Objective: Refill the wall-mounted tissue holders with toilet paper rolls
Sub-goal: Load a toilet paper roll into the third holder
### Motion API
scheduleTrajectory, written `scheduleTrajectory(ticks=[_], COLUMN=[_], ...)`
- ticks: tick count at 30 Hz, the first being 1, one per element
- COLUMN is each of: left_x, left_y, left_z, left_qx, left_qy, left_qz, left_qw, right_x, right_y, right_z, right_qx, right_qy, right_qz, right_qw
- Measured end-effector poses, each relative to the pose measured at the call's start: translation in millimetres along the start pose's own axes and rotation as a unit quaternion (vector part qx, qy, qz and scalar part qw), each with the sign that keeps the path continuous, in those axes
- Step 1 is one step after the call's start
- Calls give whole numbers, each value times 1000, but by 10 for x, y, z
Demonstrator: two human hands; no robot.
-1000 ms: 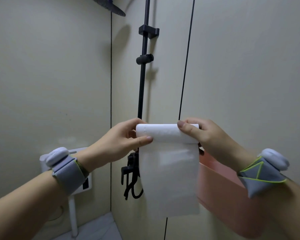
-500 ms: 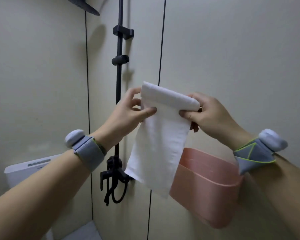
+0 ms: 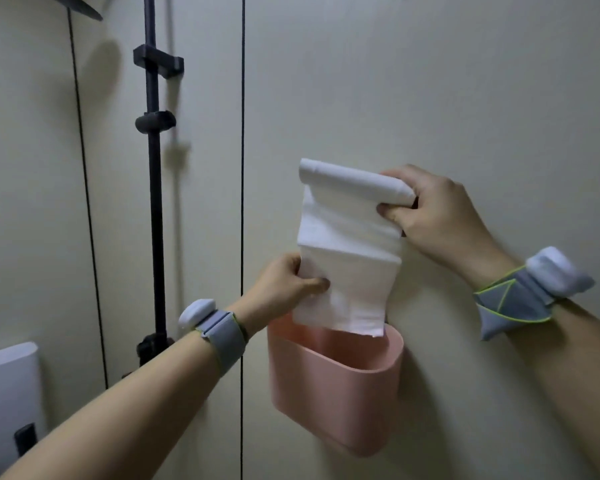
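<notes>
A thin, nearly spent white toilet paper roll (image 3: 354, 181) is held up against the beige wall, with a white sheet (image 3: 347, 265) hanging down from it. My right hand (image 3: 433, 216) grips the roll's right end. My left hand (image 3: 284, 282) pinches the sheet's lower left edge. Just below, a pink wall-mounted holder (image 3: 336, 386) hangs open at the top, and the sheet's bottom edge reaches its rim.
A black shower rail (image 3: 155, 188) with brackets runs down the wall to the left. A white box-shaped unit (image 3: 7, 393) sits at the lower left. Dark vertical seams (image 3: 242, 133) divide the wall panels. A dark shower head edge (image 3: 80, 6) shows at top left.
My left hand let go of the roll's left end and dropped to the hanging sheet. The roll has come to hang above the pink holder, and the view has shifted right.
</notes>
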State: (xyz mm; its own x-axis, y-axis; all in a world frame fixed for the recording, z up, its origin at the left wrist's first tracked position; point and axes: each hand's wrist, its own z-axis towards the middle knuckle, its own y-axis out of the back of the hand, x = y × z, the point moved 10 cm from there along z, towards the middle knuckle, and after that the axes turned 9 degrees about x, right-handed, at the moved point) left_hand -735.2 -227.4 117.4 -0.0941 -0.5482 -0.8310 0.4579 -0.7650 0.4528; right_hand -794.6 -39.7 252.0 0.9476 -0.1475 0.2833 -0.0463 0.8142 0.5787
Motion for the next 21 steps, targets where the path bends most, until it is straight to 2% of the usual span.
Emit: scheduleTrajectory(ticks=[2, 4, 6, 10, 13, 15, 18, 21], left_x=[123, 191, 200, 167, -37, -176, -322, -349], left_y=[-217, -218, -26, 563, 635, 565, 520, 535], left_z=[5, -42, -50, -98, -133, -106, -38, 31], left_qx=[90, 119, 82, -50, -23, 5, 5, -11], left_qy=[23, 16, -4, -35, -112, -132, -168, -193], left_qz=[87, 154, 109, -22, -91, -64, -36, -47], left_qw=[992, 981, 991, 998, 989, 989, 985, 980], right_x=[-46, -75, -124, -194, -207, -228, -258, -178], right_y=[-28, -76, -181, -509, -694, -769, -767, -678], right_z=[-22, -66, -111, -252, -286, -273, -293, -297], right_qx=[16, 37, 68, 122, 156, 184, 218, 186], right_qy=[-7, -13, -20, -26, -21, -16, -14, 40], right_qz=[-1, -1, -2, 5, 13, 44, 115, 32], right_qw=[1000, 999, 998, 992, 987, 982, 969, 981])
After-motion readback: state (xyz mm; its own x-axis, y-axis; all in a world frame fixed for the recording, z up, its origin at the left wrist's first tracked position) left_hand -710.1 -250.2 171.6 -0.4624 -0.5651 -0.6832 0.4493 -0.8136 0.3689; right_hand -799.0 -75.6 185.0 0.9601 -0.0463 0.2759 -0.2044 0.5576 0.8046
